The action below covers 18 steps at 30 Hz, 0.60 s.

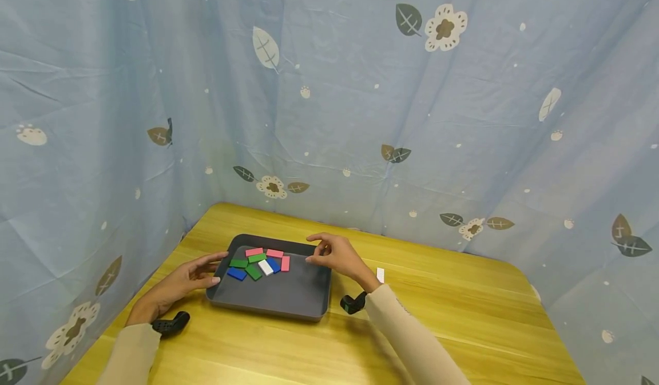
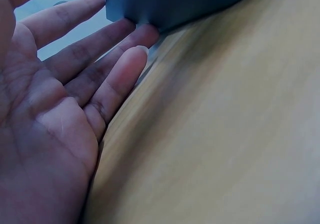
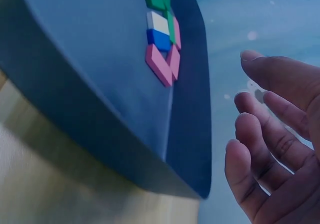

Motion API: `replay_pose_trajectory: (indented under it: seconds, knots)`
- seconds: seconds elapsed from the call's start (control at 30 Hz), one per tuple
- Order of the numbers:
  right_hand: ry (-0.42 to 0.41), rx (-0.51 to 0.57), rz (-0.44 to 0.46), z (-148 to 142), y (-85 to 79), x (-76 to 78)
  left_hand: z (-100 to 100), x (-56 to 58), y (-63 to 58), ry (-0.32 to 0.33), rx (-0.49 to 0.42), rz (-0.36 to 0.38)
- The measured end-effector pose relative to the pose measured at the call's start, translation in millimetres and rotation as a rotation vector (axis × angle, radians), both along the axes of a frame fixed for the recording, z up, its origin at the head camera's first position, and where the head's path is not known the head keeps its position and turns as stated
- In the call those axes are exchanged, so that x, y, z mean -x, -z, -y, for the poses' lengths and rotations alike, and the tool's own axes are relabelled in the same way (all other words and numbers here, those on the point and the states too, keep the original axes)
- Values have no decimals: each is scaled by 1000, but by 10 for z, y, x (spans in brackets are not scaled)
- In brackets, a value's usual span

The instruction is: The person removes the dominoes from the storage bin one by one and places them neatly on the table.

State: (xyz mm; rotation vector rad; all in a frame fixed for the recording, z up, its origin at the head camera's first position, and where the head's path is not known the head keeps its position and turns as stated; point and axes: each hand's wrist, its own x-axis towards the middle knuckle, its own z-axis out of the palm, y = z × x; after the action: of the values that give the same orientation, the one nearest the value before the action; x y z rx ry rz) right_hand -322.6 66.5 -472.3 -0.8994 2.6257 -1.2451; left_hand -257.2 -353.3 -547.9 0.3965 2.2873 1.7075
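Note:
A dark grey rectangular tray (image 1: pixel 278 300) lies on the table with small flat rectangular blocks grouped toward its far left part. Among them are pink blocks (image 1: pixel 285 264), green blocks (image 1: pixel 253 272), blue blocks (image 1: pixel 237 273) and a white block (image 1: pixel 265 267). At the tray's left side is my left hand (image 1: pixel 180 282), its fingers extended; in the left wrist view the fingertips touch the tray's outer wall (image 2: pixel 175 4). My right hand (image 1: pixel 337 254) is by the far right corner, fingers loosely bent with nothing between thumb and fingertips; the right wrist view shows the same hand (image 3: pixel 280 134) beside the rim.
Another white block (image 1: pixel 380 275) lies on the yellow wood-grain table (image 1: pixel 463 310), just past my right wrist. A light blue patterned curtain (image 1: pixel 329 116) hangs along the table's back and sides. Each wrist wears a black device (image 1: pixel 171 324).

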Motion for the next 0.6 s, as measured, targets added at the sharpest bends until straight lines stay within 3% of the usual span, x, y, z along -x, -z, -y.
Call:
replay_pose_trajectory:
  seconds: [0.37,0.6]
  knots:
    - [-61,-16,14,357,106,31,16,-7,10,-13,-9,13]
    - [-61,19,75,490,162,52,6,9,13,-8,11,-6]
